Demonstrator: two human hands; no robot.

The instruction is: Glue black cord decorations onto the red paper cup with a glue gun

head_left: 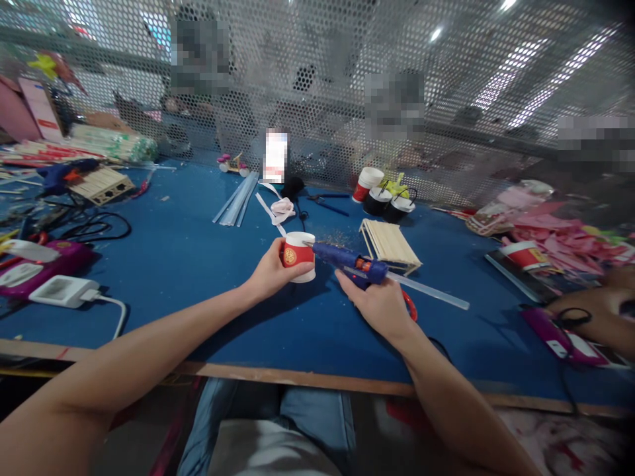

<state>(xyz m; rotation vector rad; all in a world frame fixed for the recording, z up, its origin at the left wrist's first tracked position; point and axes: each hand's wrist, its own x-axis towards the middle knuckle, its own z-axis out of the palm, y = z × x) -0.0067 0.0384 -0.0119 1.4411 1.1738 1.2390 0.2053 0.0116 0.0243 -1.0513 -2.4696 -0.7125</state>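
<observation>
My left hand (272,270) is wrapped round a red and white paper cup (299,254), held above the blue table. In my right hand (380,305) is a blue hot glue gun (350,260), its nozzle touching or very close to the cup's upper right side. A clear glue stick (431,291) juts from the back of the gun. Red scissor handles (409,306) show partly behind my right hand. Just beyond the cup lies a roll of pale ribbon (282,209). To the right of the gun stands a small rack of wooden sticks (391,243).
Clear glue sticks (235,200), pliers (330,203) and a lit phone (275,157) lie farther back, before a perforated metal screen (327,99). Several cups (381,198) stand back right. Left are a purple power strip (54,261) and a white charger (64,291). Another person's hand (595,317) is at right.
</observation>
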